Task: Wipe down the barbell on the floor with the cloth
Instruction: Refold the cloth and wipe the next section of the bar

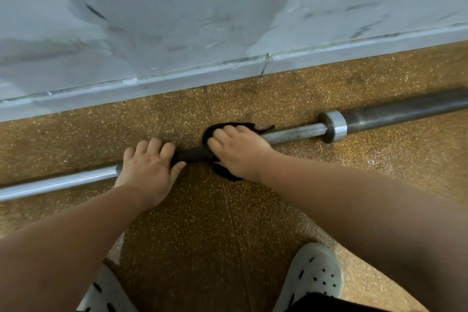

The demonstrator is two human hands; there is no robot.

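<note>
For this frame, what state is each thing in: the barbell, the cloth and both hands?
barbell: lying flat on the floor along the wall.
cloth: draped over the shaft, bunched under the right hand.
left hand: grips the shaft beside the cloth.
right hand: grips the cloth around the shaft.

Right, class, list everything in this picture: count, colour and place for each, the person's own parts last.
barbell: one, silver shaft with dark sleeve, on the floor along the wall.
cloth: one, black, round the shaft under the right hand.
floor: one, speckled brown, beneath everything.
wall: one, pale grey, scuffed, beyond the barbell.
shoes: two, pale perforated clogs, bottom edge.
left hand: one, grips the shaft beside the cloth.
right hand: one, grips the cloth on the shaft.
</note>
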